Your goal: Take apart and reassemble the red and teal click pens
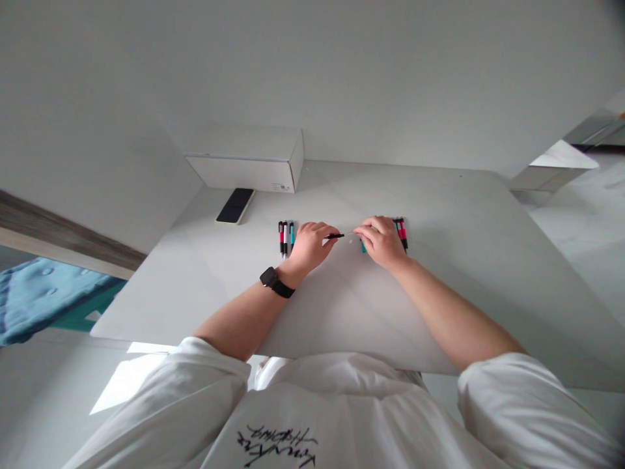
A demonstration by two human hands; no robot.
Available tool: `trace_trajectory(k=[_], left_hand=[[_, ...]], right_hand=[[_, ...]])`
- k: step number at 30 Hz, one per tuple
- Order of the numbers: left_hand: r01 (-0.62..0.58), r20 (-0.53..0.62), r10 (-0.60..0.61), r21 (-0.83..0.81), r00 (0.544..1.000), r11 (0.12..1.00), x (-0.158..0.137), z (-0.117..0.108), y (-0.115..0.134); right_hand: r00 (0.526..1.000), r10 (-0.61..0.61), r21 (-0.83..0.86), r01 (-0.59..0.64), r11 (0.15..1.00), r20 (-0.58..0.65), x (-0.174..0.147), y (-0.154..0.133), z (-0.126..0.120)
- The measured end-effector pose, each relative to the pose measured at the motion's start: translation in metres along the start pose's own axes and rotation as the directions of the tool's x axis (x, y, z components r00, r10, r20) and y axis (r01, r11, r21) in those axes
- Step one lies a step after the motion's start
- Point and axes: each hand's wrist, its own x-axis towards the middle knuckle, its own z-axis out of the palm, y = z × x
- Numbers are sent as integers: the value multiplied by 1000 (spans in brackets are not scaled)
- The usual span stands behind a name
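Note:
My left hand [311,245] pinches a black pen part [334,236], its narrow tip pointing right. Facing it, my right hand [379,238] has thumb and fingers closed on a thin, pale piece [349,234] that looks like a pen refill; its far end is hidden by the fingers. Left of my left hand lie a red and black pen [281,237], a white and black pen [286,238] and a teal and black pen [291,233], side by side. Pink and black pens [402,230] show beyond my right hand, partly covered. A teal piece [362,246] peeks out below its fingers.
The white table [332,312] reaches to the wall. A white box [249,163] stands at the back left, with a dark-screened phone [236,206] lying in front of it. A blue cushion [49,293] is beyond the table's left edge.

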Motion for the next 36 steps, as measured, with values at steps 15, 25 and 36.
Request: trace_trajectory(k=[15,25,36], left_hand=[[-45,26,46,-31,999,998,1,-3,3],[-223,279,210,15,937,975,-5,-6,1],[-61,30,63,-54,998,997,0,-4,-1]], right_hand=[[968,226,139,-210,968,-110,2,24,-1],[955,-24,-25,33,999,295,-7,39,3],[968,251,381,-237,894,13,3,30,2]])
